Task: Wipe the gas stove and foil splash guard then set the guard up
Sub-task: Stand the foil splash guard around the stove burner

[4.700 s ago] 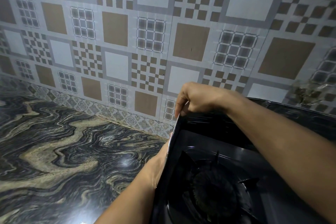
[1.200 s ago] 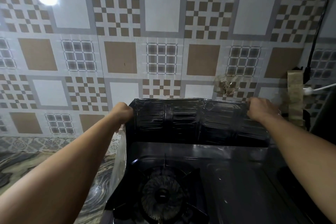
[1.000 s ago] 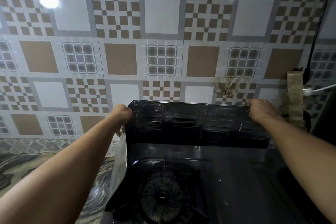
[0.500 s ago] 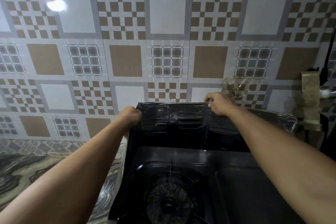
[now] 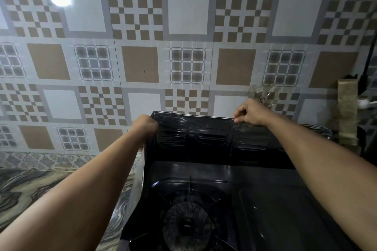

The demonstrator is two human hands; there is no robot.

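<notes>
I note the foil splash guard point(image 5: 214, 138) standing upright behind the gas stove point(image 5: 204, 210) against the tiled wall point(image 5: 142, 63), my left hand point(image 5: 145, 125) gripping its left corner, my right hand point(image 5: 252, 112) fingers point(image 5: 237, 119) pinching its top edge.

Two bare hands, left point(image 5: 145, 126) and right point(image 5: 251, 112); one dark, shiny, ribbed foil splash guard point(image 5: 206, 138); one black gas stove point(image 5: 265, 199) with one round burner point(image 5: 186, 225); one marbled desk point(image 5: 26, 189).
</notes>
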